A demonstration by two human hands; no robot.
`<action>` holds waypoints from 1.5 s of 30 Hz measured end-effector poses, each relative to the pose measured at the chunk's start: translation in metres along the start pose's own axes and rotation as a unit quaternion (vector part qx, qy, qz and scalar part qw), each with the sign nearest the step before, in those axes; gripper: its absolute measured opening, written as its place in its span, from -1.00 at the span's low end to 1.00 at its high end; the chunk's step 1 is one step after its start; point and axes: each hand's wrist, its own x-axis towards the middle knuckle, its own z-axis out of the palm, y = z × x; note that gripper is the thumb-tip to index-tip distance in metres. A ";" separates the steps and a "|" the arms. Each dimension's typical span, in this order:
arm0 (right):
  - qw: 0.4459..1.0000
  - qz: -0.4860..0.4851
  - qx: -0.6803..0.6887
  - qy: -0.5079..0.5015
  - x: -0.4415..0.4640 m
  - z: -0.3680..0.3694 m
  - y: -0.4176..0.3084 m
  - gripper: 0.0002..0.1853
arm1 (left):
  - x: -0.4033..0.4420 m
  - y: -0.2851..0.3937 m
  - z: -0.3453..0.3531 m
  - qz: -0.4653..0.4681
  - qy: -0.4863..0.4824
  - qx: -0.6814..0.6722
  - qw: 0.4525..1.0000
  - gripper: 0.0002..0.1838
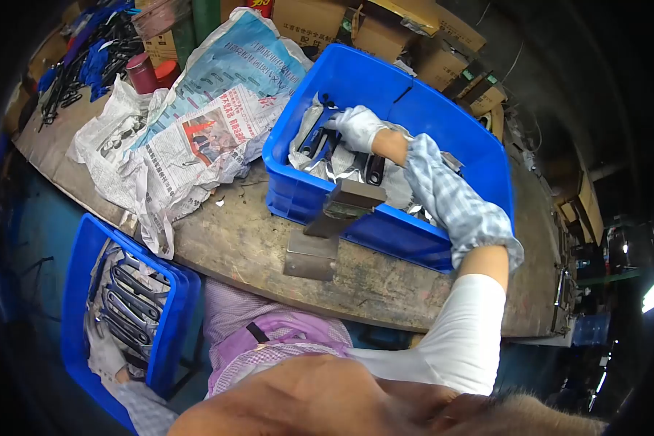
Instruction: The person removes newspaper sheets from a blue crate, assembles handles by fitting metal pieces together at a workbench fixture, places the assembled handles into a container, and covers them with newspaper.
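Note:
My right hand (360,129), in a white glove, reaches into the blue bin (385,232) on the bench. Its fingers are bent down around the end of a dark-handled wrench (314,138), partly hidden by the hand. More wrench-like tools with dark handles (375,170) lie around it among wrapping paper. At lower left, my gloved left hand (105,352) is inside a second blue bin (168,349). Its fingers are stretched out along the side of a row of several metal wrenches (132,305), with silvery rims and dark recessed handles.
A metal bracket (320,243) stands on the bench edge before the upper bin. Crumpled newspaper (196,145) covers the bench to its left. Beyond are a red can (142,73), black and blue tools (87,65) and cardboard boxes (443,69).

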 end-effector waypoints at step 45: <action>0.631 0.368 0.664 0.162 -0.117 -0.024 -0.252 -0.75 | -0.097 0.369 0.117 0.360 -0.145 -0.211 0.897 -0.67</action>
